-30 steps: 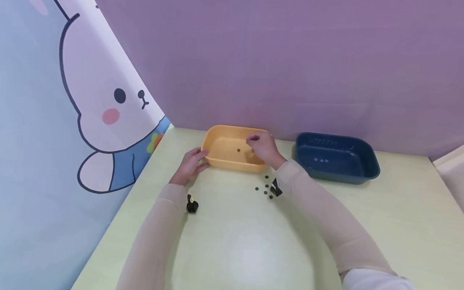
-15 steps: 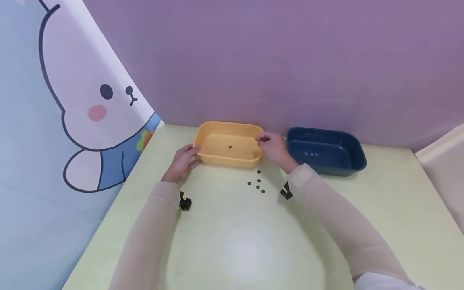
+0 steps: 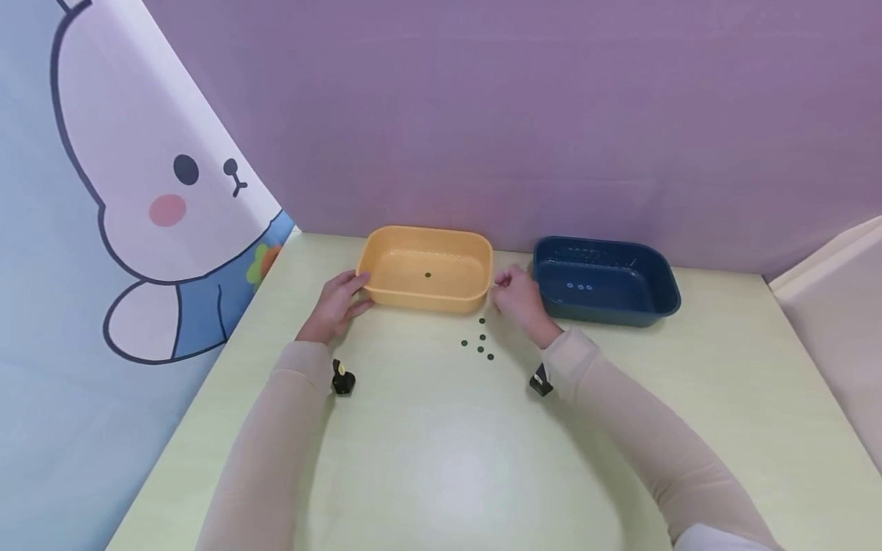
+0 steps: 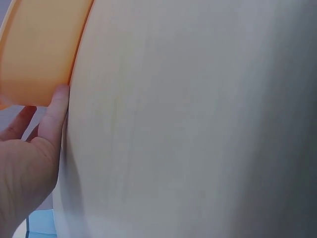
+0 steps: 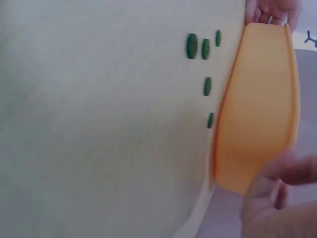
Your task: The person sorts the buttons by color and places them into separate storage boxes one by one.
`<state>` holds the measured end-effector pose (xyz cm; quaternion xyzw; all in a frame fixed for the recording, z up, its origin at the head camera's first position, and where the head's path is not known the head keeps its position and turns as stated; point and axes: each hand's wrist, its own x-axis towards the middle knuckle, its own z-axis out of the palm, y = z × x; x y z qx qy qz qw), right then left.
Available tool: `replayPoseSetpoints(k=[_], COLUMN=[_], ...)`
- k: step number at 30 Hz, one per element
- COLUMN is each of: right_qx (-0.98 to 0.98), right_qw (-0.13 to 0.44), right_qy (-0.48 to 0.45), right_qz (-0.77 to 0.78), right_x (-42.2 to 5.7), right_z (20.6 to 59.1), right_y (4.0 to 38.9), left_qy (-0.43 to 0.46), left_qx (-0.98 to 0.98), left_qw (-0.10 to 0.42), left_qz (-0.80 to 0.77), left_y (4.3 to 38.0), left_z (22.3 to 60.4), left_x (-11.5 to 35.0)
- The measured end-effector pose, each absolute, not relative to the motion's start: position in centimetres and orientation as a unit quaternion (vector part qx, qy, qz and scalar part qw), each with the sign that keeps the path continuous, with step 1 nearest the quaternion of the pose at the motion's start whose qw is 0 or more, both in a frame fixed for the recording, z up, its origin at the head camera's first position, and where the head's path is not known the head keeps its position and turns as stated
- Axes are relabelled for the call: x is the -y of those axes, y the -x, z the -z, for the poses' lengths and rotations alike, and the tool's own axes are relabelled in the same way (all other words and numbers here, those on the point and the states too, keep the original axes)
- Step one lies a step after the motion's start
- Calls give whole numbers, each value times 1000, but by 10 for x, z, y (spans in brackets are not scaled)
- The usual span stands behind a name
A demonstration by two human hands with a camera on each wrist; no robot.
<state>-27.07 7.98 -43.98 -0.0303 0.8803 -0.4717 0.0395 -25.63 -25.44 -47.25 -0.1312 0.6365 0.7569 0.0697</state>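
My left hand holds the left end of a yellow plastic basin, thumb along its near wall and fingers at the end wall. One small dark green disc lies on the basin's floor. My right hand is just off the basin's right end, its fingers loosely bent with nothing visible between them. Several green discs lie flat on the table in front of the basin, left of the right hand in the head view. In the left wrist view the thumb reaches the basin's lower edge.
A dark blue basin stands right of my right hand, with small pale blue discs inside. Behind both is a purple wall. A rabbit-print panel borders the table on the left.
My right hand has moved from over the yellow basin's inside out past its right end and down toward the table. My left hand stays at the left end. The head view has shifted.
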Motion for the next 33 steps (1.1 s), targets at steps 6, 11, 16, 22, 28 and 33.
replayPoseSetpoints(k=[6, 11, 16, 22, 28, 33], right_qx=[-899, -919, -930, -939, -944, -945], right_qw=[143, 134, 114, 102, 103, 120], right_qy=[73, 104, 131, 143, 149, 134], right_qz=[407, 356, 324, 296, 275, 273], right_x=[-83, -83, -79, -75, -72, -71], right_z=[456, 464, 465, 460, 456, 455], right_y=[269, 269, 268, 266, 262, 259], left_qy=[138, 132, 132, 133, 129, 128], left_qx=[-631, -629, -632, -635, -632, -623], left_qw=[69, 71, 70, 67, 63, 76], left_qz=[-760, -763, -761, -758, -762, -768], left_y=[256, 255, 255, 257, 259, 255], left_z=[473, 473, 471, 470, 472, 470], left_x=[253, 252, 253, 254, 254, 255])
